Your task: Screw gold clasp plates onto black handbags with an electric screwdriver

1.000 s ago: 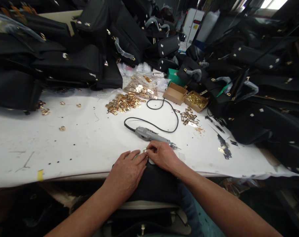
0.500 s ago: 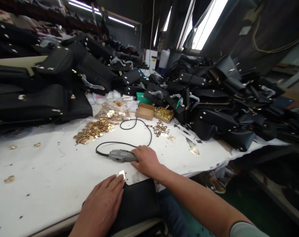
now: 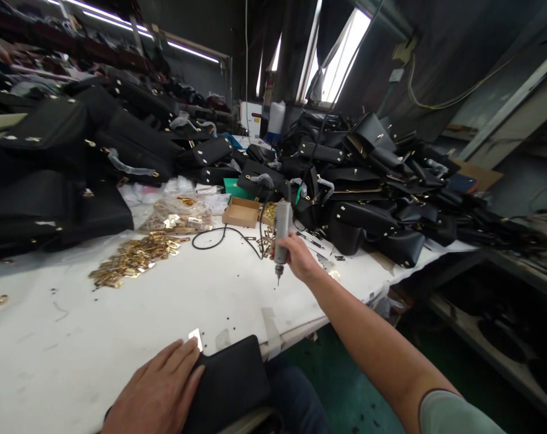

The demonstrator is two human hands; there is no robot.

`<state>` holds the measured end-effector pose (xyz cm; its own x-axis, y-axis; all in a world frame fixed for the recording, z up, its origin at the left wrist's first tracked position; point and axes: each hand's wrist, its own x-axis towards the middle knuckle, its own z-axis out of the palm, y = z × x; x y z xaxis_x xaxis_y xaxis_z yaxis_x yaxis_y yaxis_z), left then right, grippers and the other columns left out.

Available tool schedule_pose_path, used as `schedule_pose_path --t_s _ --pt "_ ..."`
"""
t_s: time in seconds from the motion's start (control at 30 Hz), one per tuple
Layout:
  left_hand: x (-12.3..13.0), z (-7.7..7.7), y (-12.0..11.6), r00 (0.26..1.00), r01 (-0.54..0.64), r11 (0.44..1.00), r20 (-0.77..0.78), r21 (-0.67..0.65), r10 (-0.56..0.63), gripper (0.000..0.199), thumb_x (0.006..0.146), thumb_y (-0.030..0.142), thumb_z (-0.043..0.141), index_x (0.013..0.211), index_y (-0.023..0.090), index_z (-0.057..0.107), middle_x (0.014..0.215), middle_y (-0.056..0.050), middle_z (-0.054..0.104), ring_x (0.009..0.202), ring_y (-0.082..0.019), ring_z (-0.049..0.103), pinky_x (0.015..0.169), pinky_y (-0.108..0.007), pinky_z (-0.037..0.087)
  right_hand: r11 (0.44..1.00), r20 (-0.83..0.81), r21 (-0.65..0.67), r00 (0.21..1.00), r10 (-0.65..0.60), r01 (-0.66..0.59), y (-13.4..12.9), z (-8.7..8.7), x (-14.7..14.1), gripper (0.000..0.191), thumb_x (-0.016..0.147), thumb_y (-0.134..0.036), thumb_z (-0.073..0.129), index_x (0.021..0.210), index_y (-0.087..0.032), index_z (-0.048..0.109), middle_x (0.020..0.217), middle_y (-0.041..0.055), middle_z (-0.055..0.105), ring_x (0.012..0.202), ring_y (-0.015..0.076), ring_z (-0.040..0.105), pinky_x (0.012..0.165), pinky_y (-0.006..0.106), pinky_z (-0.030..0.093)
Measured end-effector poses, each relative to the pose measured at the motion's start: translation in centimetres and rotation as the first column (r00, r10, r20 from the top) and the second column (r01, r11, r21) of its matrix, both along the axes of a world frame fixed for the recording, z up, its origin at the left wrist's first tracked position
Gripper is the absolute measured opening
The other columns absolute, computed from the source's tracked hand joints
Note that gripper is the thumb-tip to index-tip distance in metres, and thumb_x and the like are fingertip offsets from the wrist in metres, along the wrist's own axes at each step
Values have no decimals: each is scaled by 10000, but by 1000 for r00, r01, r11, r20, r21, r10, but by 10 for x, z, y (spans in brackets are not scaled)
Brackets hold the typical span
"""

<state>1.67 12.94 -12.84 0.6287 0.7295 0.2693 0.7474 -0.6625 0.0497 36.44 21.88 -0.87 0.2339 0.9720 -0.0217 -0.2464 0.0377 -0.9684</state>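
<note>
My right hand (image 3: 299, 258) grips a grey electric screwdriver (image 3: 282, 232). The tool stands upright over the white table (image 3: 201, 301), its thin bit pointing down, and its black cord hangs behind it. My left hand (image 3: 158, 386) lies flat across a black leather bag (image 3: 231, 383) at the near table edge. Its fingertips touch a small shiny metal plate (image 3: 196, 339) at the bag's far edge. Small dark screws (image 3: 228, 318) are scattered on the table beyond the bag.
A heap of gold metal plates (image 3: 135, 256) lies left of centre, with a clear plastic bag (image 3: 178, 216) of more behind. An open cardboard box (image 3: 241, 212) stands at the back. Black bags (image 3: 364, 220) are piled at the right and the left (image 3: 52, 199).
My right hand has lifted the electric screwdriver off the table and turned it bit-down. My left hand stays on the bag and plate. The view has swung to the right.
</note>
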Motion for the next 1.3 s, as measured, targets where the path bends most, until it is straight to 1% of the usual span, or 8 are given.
schedule_pose_path --t_s 0.07,0.13,0.23,0.33,0.5,0.9,1.13,1.3 --pt "0 -3 0 1000 -6 1000 2 -9 6 466 965 512 480 1276 251 707 1385 -17 658 1270 -301 600 1061 -477 520 985 18 17 985 -170 170 9 -3 19 314 722 -395 744 869 -211 537 635 -46 602 523 135 572 507 255 474" --pt "-1 -6 0 1000 -8 1000 7 -12 8 471 969 528 471 1278 260 705 1400 -11 647 1287 -300 586 1073 -474 507 941 111 33 934 -339 337 15 -8 33 385 717 -483 780 849 -213 539 569 -60 569 466 122 527 457 239 423" --pt "-3 -9 1 1000 2 1000 17 -13 -1 472 968 545 478 1274 267 705 1409 -9 640 1293 -296 581 1078 -464 498 888 274 74 847 -456 454 20 -17 46 477 682 -566 818 869 -198 580 557 -35 604 474 133 540 438 239 389" --pt "-5 -11 2 1000 13 1000 26 -13 -13 482 963 569 488 1271 269 706 1401 -10 647 1287 -293 586 1078 -451 493 895 295 100 846 -443 434 24 -25 51 503 683 -584 819 909 -187 609 582 -19 633 512 144 564 457 242 400" --pt "-6 -9 1 999 23 999 43 -29 -22 473 968 565 495 1269 268 705 1397 -20 650 1294 -286 584 1102 -435 477 861 282 118 814 -507 495 32 -35 53 493 714 -601 792 916 -183 626 571 -34 614 504 128 524 475 246 392" --pt "-4 -5 -1 999 29 998 33 -50 -27 433 956 509 535 1289 280 691 1410 -16 641 1319 -291 568 1113 -439 477 864 309 97 810 -498 494 32 -37 52 489 685 -588 808 875 -180 616 591 -32 622 516 120 520 491 248 385" --pt "-4 -5 -1 999 36 999 12 -17 -36 424 958 471 532 1290 261 692 1408 -11 642 1304 -294 577 1071 -448 500 856 278 117 811 -515 504 29 -25 45 518 698 -623 796 891 -178 615 577 -32 627 470 110 496 449 242 372" --pt "5 12 -3 998 23 999 55 34 -25 388 983 445 490 1223 249 723 1311 -14 706 1212 -291 637 1001 -454 535 891 67 137 893 -445 434 22 -8 13 511 690 -594 825 866 -192 563 581 -46 601 484 118 542 443 236 414"
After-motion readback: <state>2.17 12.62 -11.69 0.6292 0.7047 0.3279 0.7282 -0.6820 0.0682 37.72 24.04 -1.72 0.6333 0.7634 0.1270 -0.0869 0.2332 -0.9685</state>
